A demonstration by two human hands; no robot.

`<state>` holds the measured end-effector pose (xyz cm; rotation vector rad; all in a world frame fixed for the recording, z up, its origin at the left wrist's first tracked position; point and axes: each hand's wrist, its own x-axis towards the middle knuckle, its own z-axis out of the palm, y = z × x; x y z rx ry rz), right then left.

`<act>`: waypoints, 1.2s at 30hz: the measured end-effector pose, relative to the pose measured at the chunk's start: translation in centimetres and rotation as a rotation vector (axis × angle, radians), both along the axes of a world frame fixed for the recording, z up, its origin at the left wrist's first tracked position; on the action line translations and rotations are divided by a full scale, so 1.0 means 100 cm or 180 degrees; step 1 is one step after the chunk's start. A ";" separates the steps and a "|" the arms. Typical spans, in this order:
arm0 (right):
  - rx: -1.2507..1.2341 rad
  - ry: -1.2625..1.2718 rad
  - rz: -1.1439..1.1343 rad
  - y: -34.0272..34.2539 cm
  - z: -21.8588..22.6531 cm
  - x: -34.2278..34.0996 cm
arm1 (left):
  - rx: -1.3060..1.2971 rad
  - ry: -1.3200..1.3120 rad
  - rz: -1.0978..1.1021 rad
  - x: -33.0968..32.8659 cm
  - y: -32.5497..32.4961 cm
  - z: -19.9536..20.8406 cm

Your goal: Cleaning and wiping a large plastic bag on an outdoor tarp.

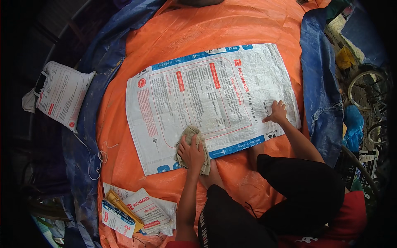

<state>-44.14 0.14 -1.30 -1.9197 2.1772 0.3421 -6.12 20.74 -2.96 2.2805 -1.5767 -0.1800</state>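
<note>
A large white woven sack [223, 95] with blue edge bands and red and black print lies flat before me. My left hand [191, 153] is closed over a crumpled greenish-beige cloth [193, 133], pressed on the sack's near edge. Part of this cloth hangs past the edge by my leg. Toward the sack's right side my right hand [276, 113] rests on it with fingers spread, holding nothing. The sack's underside is hidden.
Orange tarp [165, 27] lies beneath, bordered by blue tarp [318, 74]. Folded sacks [144, 208] lie at lower left. A stuffed white sack [65, 95] rests at far left, near loose white string [103, 155]. A bicycle wheel [351, 89] stands at right.
</note>
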 end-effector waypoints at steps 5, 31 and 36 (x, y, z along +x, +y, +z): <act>0.0137 -0.0002 -0.0145 -0.001 0.001 0.001 | -0.0176 -0.0688 0.0582 0.097 0.046 -0.016; -0.0001 0.0137 -0.0159 -0.003 -0.002 0.004 | -0.0123 0.0034 -0.0719 0.002 -0.076 -0.024; 0.0156 0.0003 -0.0170 -0.007 0.002 -0.001 | -0.0017 -0.0613 0.0253 0.110 -0.036 -0.018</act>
